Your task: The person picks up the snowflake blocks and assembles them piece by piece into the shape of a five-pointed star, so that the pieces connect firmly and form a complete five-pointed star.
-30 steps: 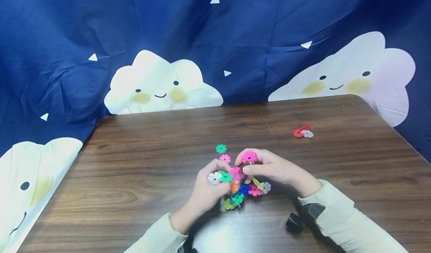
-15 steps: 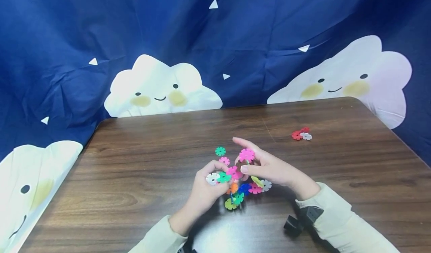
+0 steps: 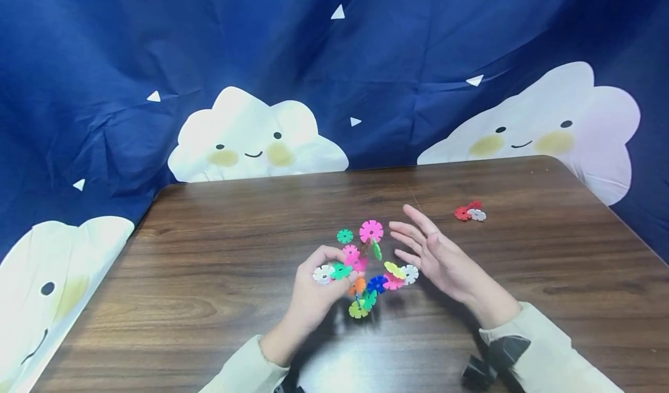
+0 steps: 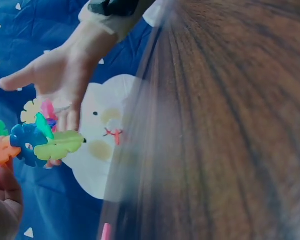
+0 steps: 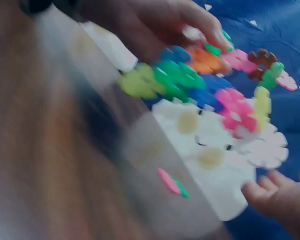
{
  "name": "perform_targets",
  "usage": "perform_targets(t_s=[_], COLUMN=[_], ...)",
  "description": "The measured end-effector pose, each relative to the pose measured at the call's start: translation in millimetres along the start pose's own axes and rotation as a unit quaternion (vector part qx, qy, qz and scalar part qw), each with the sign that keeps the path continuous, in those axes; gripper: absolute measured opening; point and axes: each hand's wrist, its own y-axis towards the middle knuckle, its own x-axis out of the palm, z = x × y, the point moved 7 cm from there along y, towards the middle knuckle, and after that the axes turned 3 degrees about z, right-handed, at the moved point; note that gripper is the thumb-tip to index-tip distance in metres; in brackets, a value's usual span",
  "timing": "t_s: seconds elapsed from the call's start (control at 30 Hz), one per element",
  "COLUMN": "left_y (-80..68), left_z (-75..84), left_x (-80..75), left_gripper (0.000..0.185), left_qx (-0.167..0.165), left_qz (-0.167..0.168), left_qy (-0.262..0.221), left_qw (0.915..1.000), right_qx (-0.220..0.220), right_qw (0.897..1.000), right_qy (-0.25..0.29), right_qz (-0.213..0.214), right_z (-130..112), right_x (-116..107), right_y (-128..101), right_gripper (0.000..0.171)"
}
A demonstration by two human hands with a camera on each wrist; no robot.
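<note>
In the head view my left hand [image 3: 313, 288] pinches a branching chain of slotted, flower-shaped plastic discs [image 3: 377, 284]. The chain joins white, green, pink, orange, blue, yellow and brown pieces, with a large pink disc [image 3: 371, 231] at its far end. It is held above the table. My right hand [image 3: 444, 262] is spread just right of the chain, apart from it, with nothing in its fingers. The left wrist view shows a yellow-green disc [image 4: 60, 145] nearest the camera and the right hand's palm [image 4: 62, 75] behind. In the right wrist view, fingers hide part of the chain's gripped section.
A loose green disc [image 3: 345, 236] and a pink one partly behind the chain lie on the brown table [image 3: 235, 236]. Farther right are red discs [image 3: 462, 213] and a white disc [image 3: 477, 214]. A blue cloud-patterned curtain [image 3: 376, 62] hangs behind the table.
My right hand has let go of the chain's pink and brown end and drawn away to the right, its fingers spreading. The left hand keeps its hold, with the chain slightly shifted.
</note>
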Motion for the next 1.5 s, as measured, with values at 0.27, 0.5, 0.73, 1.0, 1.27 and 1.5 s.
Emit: perform_targets(t_s=[0.27, 0.5, 0.73, 1.0, 1.27, 1.5], left_y=[0.4, -2.3, -3.7, -3.4, -3.0, -4.7], left_z=[4.8, 4.2, -1.0, -6.6, -14.1, -14.5], left_x=[-0.6, 2.3, 3.8, 5.3, 1.8, 4.9], left_gripper=[0.027, 0.027, 0.028, 0.034, 0.036, 0.033], left_qx=[0.015, 0.016, 0.011, 0.01, 0.015, 0.054], left_qz=[0.023, 0.045, 0.041, 0.029, 0.016, -0.077], left_qy=[-0.035, -0.053, -0.071, -0.084, -0.101, -0.153], left_qw=[0.999, 0.9975, 0.9966, 0.996, 0.9946, 0.9838], right_qx=[0.068, 0.063, 0.06, 0.049, 0.044, 0.07], right_qw=[0.984, 0.98, 0.987, 0.989, 0.988, 0.977], right_qy=[0.15, 0.183, 0.113, 0.035, -0.092, -0.175], right_qz=[0.069, 0.042, 0.097, 0.136, 0.112, 0.099], right_z=[36, 48, 52, 51, 41, 31], right_x=[23, 49, 47, 39, 27, 21], right_y=[-20, -24, -22, -19, -16, -18], right_gripper=[0.086, 0.083, 0.063, 0.056, 0.066, 0.062])
